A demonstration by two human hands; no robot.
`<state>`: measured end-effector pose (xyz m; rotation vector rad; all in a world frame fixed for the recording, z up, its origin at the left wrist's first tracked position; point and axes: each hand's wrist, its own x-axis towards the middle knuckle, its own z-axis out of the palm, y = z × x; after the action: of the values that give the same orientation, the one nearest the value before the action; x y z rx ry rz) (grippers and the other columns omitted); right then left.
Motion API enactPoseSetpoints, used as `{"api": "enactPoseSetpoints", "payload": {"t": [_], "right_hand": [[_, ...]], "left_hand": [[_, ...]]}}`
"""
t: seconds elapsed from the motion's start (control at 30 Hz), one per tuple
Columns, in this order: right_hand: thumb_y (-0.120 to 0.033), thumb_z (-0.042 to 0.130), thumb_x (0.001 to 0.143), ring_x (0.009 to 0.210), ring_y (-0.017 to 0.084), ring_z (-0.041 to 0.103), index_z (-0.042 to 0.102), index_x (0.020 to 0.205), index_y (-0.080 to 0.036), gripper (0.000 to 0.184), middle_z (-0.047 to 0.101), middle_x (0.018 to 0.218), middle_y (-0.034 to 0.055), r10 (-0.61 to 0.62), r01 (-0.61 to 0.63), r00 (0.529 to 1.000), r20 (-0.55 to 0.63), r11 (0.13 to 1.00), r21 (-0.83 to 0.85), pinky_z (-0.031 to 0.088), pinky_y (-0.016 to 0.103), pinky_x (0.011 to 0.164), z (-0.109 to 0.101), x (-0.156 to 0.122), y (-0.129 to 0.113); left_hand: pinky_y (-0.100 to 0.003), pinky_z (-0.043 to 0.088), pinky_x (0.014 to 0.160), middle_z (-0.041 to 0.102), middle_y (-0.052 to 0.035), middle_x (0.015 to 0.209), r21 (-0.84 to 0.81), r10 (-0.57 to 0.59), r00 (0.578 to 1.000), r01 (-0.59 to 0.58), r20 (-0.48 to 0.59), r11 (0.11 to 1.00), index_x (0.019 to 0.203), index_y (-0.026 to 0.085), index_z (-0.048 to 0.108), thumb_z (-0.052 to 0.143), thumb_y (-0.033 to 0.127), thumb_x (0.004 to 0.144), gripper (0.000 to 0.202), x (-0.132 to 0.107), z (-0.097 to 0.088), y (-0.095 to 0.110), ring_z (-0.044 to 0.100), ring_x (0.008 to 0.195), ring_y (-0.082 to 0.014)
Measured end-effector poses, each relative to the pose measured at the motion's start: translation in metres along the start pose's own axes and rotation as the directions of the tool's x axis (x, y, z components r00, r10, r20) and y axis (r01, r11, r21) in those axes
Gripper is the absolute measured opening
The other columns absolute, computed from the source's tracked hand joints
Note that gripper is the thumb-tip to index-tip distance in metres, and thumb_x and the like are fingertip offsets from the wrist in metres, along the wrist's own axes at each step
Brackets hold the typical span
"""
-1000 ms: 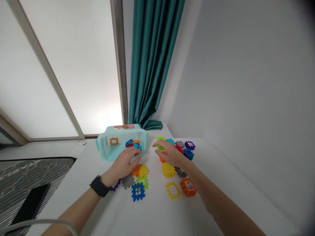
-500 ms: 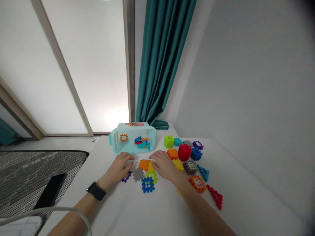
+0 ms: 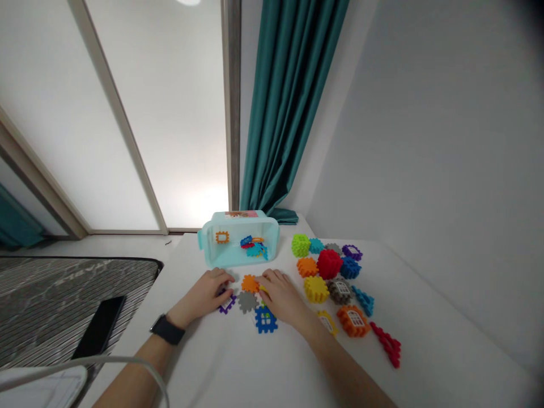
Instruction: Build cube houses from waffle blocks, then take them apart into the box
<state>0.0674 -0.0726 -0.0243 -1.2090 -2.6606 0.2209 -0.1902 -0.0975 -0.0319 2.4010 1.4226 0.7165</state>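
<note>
My left hand (image 3: 207, 293), with a black watch on the wrist, lies palm down on the white table (image 3: 255, 362), fingers bent over a purple toothed tile (image 3: 227, 304). My right hand (image 3: 279, 293) rests palm down beside it, fingers on flat tiles near an orange tile (image 3: 250, 283) and a grey tile (image 3: 247, 302). A blue window tile (image 3: 266, 320) lies just below my right hand. Whether either hand grips a piece is hidden. A pale blue plastic box (image 3: 239, 245) lies on its side behind the hands, with a few tiles inside.
To the right lie more pieces: green (image 3: 301, 245), red (image 3: 329, 263) and yellow (image 3: 316, 288) cubes, an orange window tile (image 3: 352, 320), a red strip (image 3: 387, 343). A black phone (image 3: 99, 326) lies on the striped mattress at left. Teal curtain (image 3: 289, 107) and wall stand behind.
The view has shifted, so everything sits further right. My right hand has moved left from the cube pile to the flat tiles; my left hand has come back from the box mouth.
</note>
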Motion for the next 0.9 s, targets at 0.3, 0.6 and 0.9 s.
{"api": "enactPoseSetpoints", "payload": {"t": [0.3, 0.6, 0.9], "right_hand": [[-0.029, 0.054, 0.095, 0.11, 0.026, 0.054, 0.058, 0.133, -0.028, 0.038, 0.06, 0.113, 0.0086, -0.066, 0.065, 0.996, 0.065, 0.998, 0.012, 0.042, 0.039, 0.094, 0.001, 0.012, 0.009], [-0.024, 0.05, 0.095, 0.118, 0.029, 0.049, 0.054, 0.138, -0.028, 0.043, 0.059, 0.128, 0.01, -0.002, 0.005, 0.999, -0.049, 0.999, 0.045, 0.04, 0.046, 0.099, 0.022, 0.007, 0.003], [-0.023, 0.051, 0.093, 0.125, 0.03, 0.047, 0.052, 0.138, -0.027, 0.045, 0.056, 0.138, 0.0102, 0.018, -0.008, 0.996, -0.089, 0.994, 0.108, 0.039, 0.048, 0.104, 0.03, -0.004, 0.004]], "left_hand": [[-0.032, 0.05, 0.079, 0.067, -0.006, 0.096, -0.075, -0.074, 0.996, 0.078, 0.058, 0.994, 0.114, 0.019, 0.065, 0.064, 0.041, 0.086, 0.036, -0.013, -0.022, -0.012, 0.061, 0.086, -0.02], [-0.041, 0.044, 0.091, 0.06, -0.007, 0.107, 0.166, -0.115, 0.974, 0.083, 0.195, 0.983, 0.114, 0.027, 0.063, 0.074, 0.036, 0.073, 0.043, -0.015, -0.014, 0.008, 0.057, 0.102, -0.0284], [-0.044, 0.044, 0.095, 0.06, -0.0084, 0.116, 0.13, -0.082, 0.99, 0.067, 0.114, 0.989, 0.119, 0.025, 0.056, 0.059, 0.01, 0.069, 0.051, -0.01, 0.001, 0.008, 0.054, 0.109, -0.0286]]}}
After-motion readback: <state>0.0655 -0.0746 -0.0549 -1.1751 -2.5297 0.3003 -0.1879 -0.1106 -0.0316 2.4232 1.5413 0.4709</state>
